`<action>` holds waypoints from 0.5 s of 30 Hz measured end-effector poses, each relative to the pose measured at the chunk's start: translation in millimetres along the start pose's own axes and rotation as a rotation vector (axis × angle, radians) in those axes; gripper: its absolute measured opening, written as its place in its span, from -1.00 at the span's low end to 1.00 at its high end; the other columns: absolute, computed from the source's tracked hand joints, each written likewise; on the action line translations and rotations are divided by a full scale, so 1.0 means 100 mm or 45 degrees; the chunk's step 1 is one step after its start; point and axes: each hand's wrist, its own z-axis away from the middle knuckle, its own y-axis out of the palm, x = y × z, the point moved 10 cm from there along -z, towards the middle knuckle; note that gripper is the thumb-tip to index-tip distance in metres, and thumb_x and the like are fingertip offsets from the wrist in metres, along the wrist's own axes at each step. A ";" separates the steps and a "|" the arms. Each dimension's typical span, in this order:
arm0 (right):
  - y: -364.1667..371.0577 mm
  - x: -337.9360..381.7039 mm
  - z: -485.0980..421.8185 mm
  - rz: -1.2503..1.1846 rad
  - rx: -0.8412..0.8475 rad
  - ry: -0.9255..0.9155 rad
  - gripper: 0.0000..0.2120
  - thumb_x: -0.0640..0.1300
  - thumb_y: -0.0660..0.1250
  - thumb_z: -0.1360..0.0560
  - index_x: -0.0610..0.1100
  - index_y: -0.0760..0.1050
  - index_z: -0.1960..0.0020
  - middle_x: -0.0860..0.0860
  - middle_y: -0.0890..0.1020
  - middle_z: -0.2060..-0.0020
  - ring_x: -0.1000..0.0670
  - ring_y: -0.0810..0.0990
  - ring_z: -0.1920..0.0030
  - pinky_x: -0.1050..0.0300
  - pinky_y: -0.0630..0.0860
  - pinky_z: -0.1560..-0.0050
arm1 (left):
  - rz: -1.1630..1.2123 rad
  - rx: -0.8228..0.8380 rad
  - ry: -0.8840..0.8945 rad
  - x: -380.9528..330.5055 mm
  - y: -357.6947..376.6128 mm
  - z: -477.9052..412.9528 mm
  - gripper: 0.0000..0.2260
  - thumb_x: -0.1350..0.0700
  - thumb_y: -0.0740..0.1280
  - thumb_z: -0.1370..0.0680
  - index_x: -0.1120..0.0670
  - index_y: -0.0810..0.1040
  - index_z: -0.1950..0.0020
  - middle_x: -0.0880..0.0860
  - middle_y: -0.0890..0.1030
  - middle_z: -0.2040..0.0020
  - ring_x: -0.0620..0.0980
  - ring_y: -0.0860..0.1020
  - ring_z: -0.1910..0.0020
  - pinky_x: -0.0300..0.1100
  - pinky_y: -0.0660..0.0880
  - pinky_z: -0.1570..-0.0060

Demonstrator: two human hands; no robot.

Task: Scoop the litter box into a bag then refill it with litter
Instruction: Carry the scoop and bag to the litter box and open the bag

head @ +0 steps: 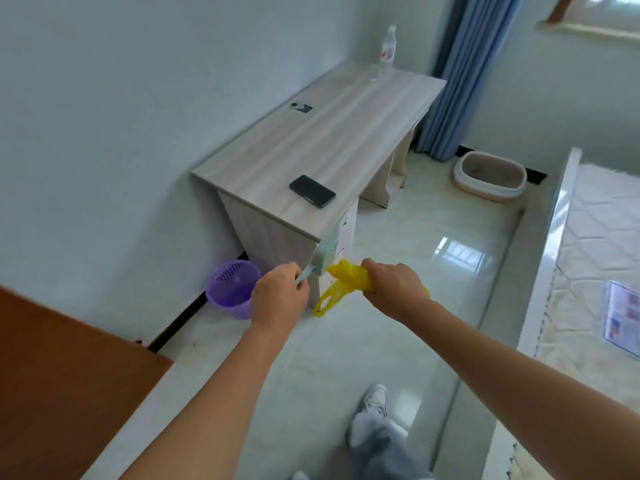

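Note:
My left hand [280, 296] is closed around the handle of a pale green litter scoop [325, 254], whose blade points up in front of the desk's near corner. My right hand [394, 285] grips a crumpled yellow plastic bag [341, 284]; its handle loops hang down to the left. The litter box [490, 176], beige with a pale rim, sits on the floor far ahead by the blue curtain, well beyond both hands. Its inside looks brownish; I cannot make out the litter.
A light wooden desk [311, 150] stands against the left wall with a black phone [312, 191] and a water bottle [388, 50] on it. A purple basket [232, 289] sits beside it on the glossy tile floor. A bed [595, 258] runs along the right. A brown door [62, 375] is at the left.

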 end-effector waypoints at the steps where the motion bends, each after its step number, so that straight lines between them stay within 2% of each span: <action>1: 0.00 -0.15 -0.08 -0.004 -0.009 0.033 -0.77 -0.04 0.26 -0.51 -0.08 0.38 -0.12 0.00 0.64 0.08 -0.18 0.61 0.09 0.10 0.25 0.22 | -0.007 0.006 0.015 -0.10 0.06 -0.14 -0.87 0.14 0.38 -0.54 0.12 0.55 0.20 0.02 0.53 0.31 0.09 0.48 0.33 -0.14 0.26 0.33; 8: -0.01 -1.17 -0.73 -0.054 -0.013 0.130 -0.76 -0.03 0.28 -0.49 -0.09 0.39 -0.12 0.00 0.64 0.08 -0.18 0.61 0.07 0.08 0.25 0.23 | -0.049 0.061 0.102 -0.75 0.48 -1.15 -0.88 0.10 0.35 -0.56 0.11 0.55 0.14 0.02 0.59 0.26 0.03 0.51 0.32 -0.13 0.38 0.35; 13: -0.22 -1.79 -1.15 -0.053 -0.053 0.165 -0.75 -0.04 0.29 -0.50 -0.11 0.40 -0.12 -0.02 0.64 0.08 -0.19 0.61 0.06 0.08 0.24 0.22 | -0.032 0.042 0.135 -1.17 0.67 -1.78 -0.87 0.12 0.35 -0.55 0.11 0.53 0.18 0.00 0.55 0.29 -0.02 0.45 0.37 -0.24 0.21 0.42; 15: -0.27 -2.01 -1.27 -0.059 -0.076 0.193 -0.75 -0.04 0.30 -0.49 -0.11 0.41 -0.12 -0.02 0.64 0.09 -0.19 0.61 0.07 0.09 0.23 0.21 | -0.033 0.068 0.171 -1.35 0.77 -1.97 -0.86 0.11 0.35 -0.56 0.08 0.50 0.19 -0.04 0.52 0.31 -0.12 0.40 0.41 -0.32 0.17 0.44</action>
